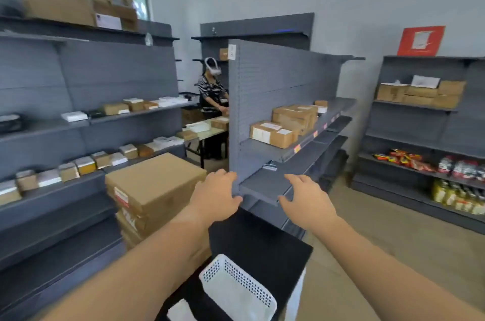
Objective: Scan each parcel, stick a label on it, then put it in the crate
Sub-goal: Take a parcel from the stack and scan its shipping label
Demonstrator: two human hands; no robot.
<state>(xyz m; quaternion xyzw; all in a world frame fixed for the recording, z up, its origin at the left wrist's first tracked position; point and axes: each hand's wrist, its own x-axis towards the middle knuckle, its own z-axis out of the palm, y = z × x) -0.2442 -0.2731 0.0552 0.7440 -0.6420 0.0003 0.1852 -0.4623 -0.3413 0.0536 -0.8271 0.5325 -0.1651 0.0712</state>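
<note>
Both my arms stretch forward over a black table (262, 244). My left hand (216, 196) and my right hand (305, 198) hover with relaxed fingers and hold nothing, in front of the end of a grey shelf unit (265, 184). A white perforated crate (236, 292) stands on the table below my arms. Cardboard parcels with white labels (274, 134) lie on the middle shelf beyond my hands, with bigger boxes (295, 114) behind them. A small flat item (270, 166) lies on the shelf just past my right hand.
A stack of large cardboard boxes (154, 189) stands left of the table. Grey shelving (86, 121) with small parcels lines the left wall. Another person (212, 92) works at a table in the back. Right-hand shelves (425, 137) hold boxes and snacks.
</note>
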